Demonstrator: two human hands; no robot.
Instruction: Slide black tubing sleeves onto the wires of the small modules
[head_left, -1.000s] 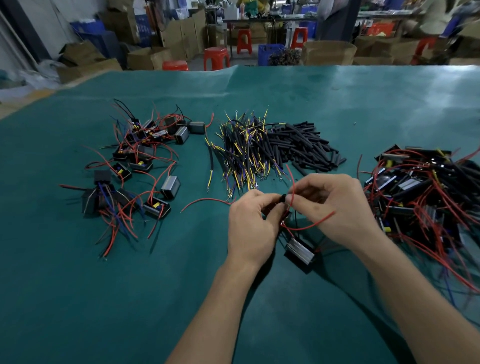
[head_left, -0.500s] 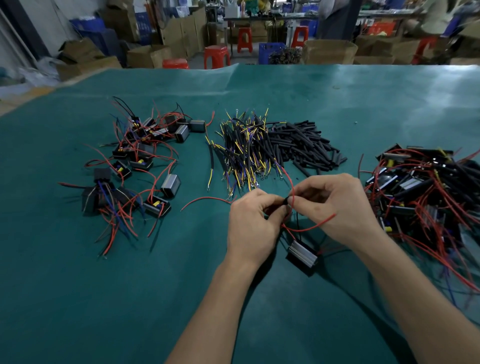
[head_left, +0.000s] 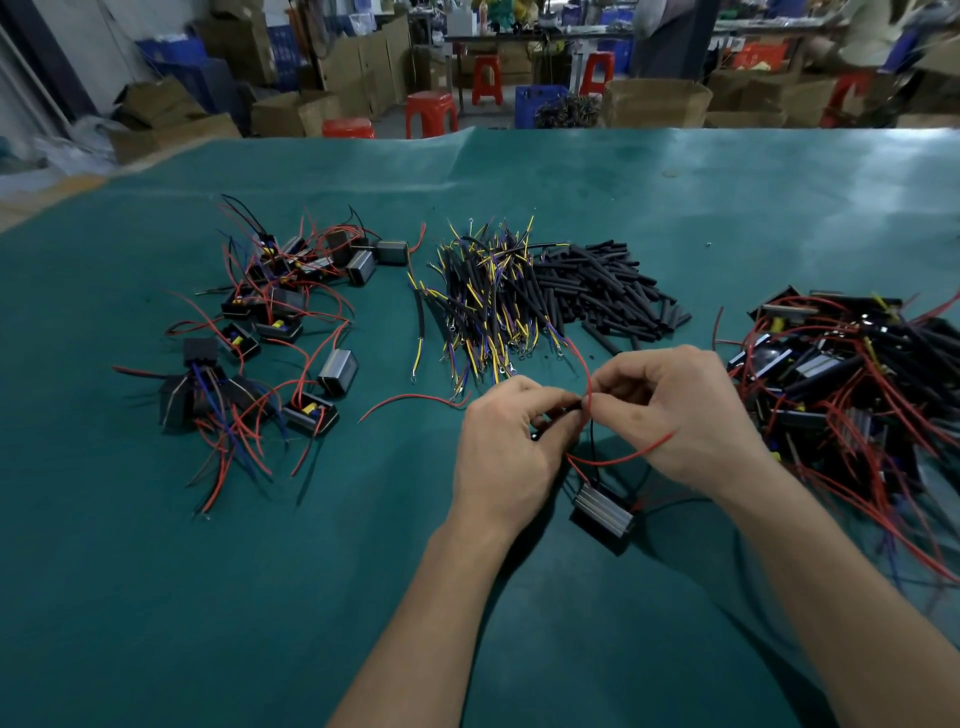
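Fingers (head_left: 558, 408) of both hands pinch a red wire (head_left: 584, 374) and sleeve (head_left: 570, 411).

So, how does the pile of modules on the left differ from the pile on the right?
The left pile is loose: its modules lie apart, and single ones show plainly. The right pile is dense and tangled, with modules overlapping. The left pile lies farther from the hands; the right pile sits right beside the right hand. Both rest on the green mat, and both carry red wires.
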